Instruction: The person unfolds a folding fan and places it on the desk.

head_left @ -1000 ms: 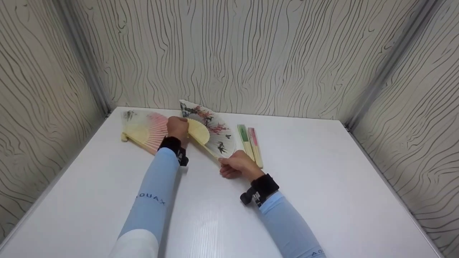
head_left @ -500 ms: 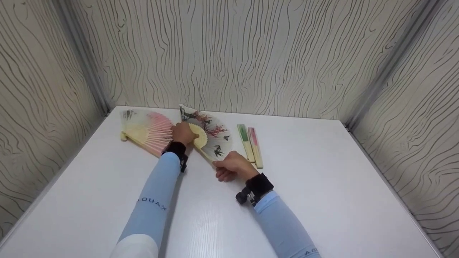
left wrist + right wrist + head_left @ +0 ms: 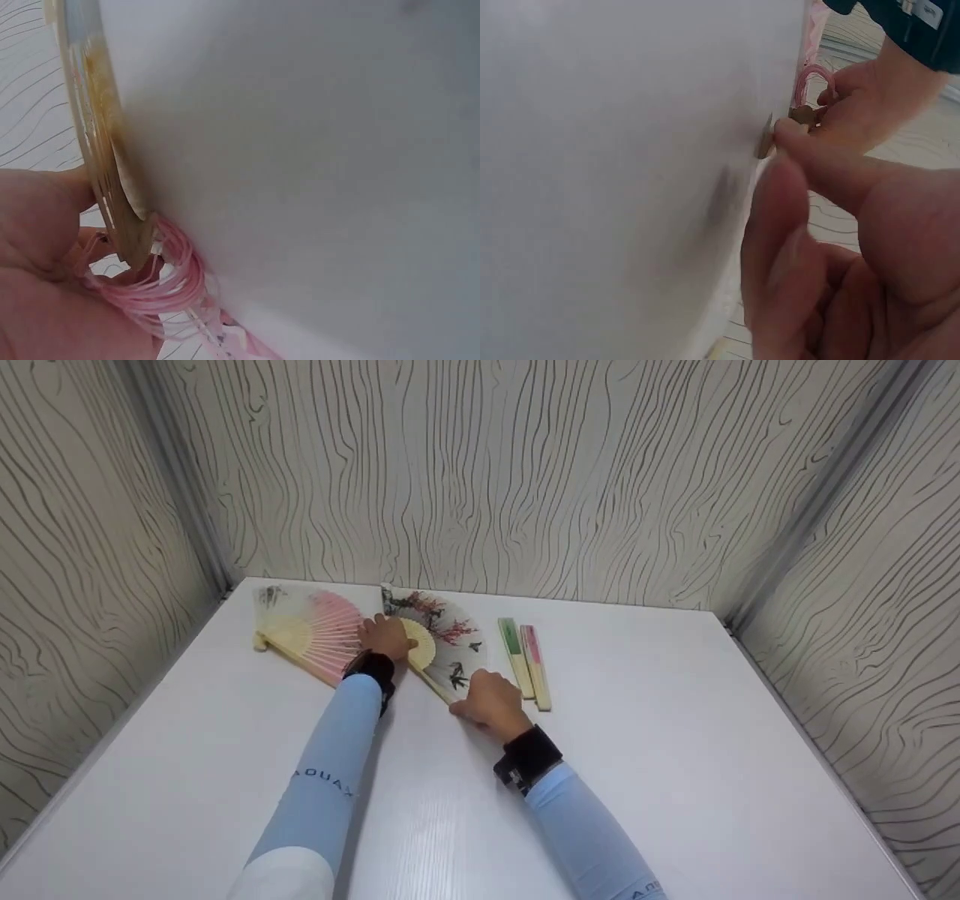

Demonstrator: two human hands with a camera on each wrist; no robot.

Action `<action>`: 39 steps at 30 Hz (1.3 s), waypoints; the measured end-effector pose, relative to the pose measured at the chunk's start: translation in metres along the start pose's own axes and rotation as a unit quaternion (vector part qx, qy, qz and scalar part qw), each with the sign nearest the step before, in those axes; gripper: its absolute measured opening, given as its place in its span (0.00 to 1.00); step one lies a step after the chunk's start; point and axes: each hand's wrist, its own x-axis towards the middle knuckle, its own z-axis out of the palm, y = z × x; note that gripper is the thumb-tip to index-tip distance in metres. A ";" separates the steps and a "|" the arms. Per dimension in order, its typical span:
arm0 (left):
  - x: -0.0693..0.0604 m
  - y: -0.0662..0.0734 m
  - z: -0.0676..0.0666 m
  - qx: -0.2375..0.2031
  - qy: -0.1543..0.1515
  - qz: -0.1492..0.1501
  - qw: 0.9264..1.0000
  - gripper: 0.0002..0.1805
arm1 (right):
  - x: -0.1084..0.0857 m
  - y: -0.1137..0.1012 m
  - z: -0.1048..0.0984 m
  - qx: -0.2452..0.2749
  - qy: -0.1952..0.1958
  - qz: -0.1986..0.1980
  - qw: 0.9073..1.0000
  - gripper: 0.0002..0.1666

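A spread folding fan (image 3: 456, 631), white with red blossoms and dark birds, lies at the back of the white table. My left hand (image 3: 386, 637) holds its pivot end; in the left wrist view the stacked ribs (image 3: 101, 142) stand between thumb and fingers, and a pink tassel (image 3: 165, 289) hangs by them. At the near end of the fan's outer stick, my right hand (image 3: 491, 701) pinches the edge. In the right wrist view the thumb meets the stick's tip (image 3: 765, 139); most of the fan is hidden there.
Another spread fan, pink and white (image 3: 337, 622), lies left of my left hand, partly behind it. Right of the blossom fan are two folded fans, one green (image 3: 515, 656) and one pink (image 3: 535, 667). Wood-grain patterned walls (image 3: 480, 487) enclose the table (image 3: 675, 735).
The blossom fan has come down flatter onto the table. My left hand has shifted slightly right and nearer; the right hand moved slightly left, its fingers now turned over the fan's edge.
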 end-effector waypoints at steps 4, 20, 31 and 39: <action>-0.002 0.001 -0.001 0.011 -0.012 0.000 1.000 0.33 | -0.003 -0.011 0.004 -0.073 0.011 -0.083 0.994 0.04; -0.013 -0.004 0.001 0.077 -0.022 0.024 0.997 0.39 | -0.011 -0.023 0.004 -0.138 0.000 -0.181 0.974 0.06; -0.022 -0.005 -0.008 0.007 -0.024 -0.016 1.000 0.43 | -0.014 -0.025 -0.001 -0.139 -0.074 -0.206 0.966 0.08; -0.046 0.033 -0.039 -0.029 -0.017 0.067 0.997 0.39 | -0.007 -0.014 -0.042 -0.050 -0.041 -0.212 0.975 0.20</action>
